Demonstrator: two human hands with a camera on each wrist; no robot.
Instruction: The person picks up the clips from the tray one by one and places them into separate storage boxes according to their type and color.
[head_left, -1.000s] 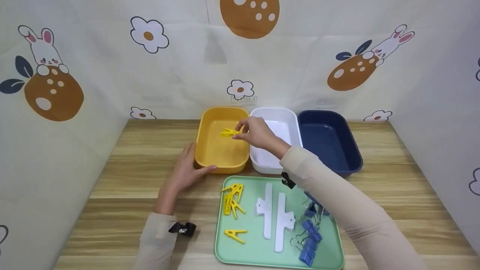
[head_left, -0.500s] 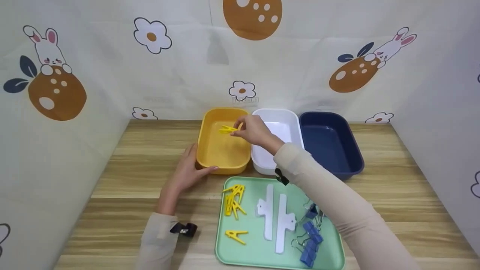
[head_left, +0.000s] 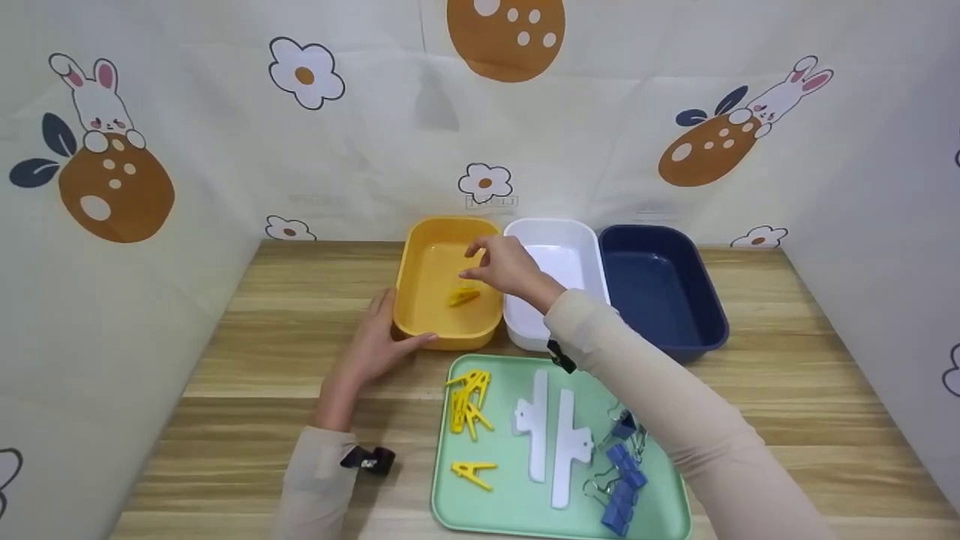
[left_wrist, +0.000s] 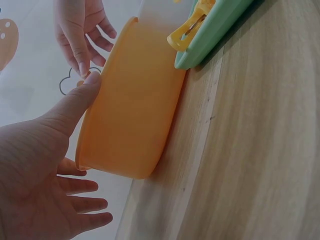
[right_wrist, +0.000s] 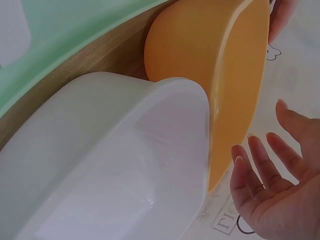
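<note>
A yellow clothespin (head_left: 464,297) is inside the yellow bin (head_left: 448,339), below my right hand (head_left: 508,264). That hand hovers over the bin's right side with thumb and fingers parted, holding nothing. My left hand (head_left: 373,341) rests against the bin's near left corner. In the left wrist view its thumb (left_wrist: 75,102) touches the rim, and the other fingers spread straight beside the wall. Several more yellow clothespins (head_left: 470,401) lie on the green tray (head_left: 510,517), one of them apart from the cluster. In the right wrist view the right hand (right_wrist: 280,190) shows loosely bent fingers.
A white bin (head_left: 559,232) and a dark blue bin (head_left: 660,300) stand in a row right of the yellow one. On the tray lie two white clips with long bars (head_left: 562,450) and several blue binder clips (head_left: 622,487). A patterned sheet (head_left: 375,150) backs the wooden table (head_left: 247,360).
My right hand has let go of the yellow clothespin, which has dropped into the yellow bin. The right fingers have parted. My left hand stays at the bin's corner.
</note>
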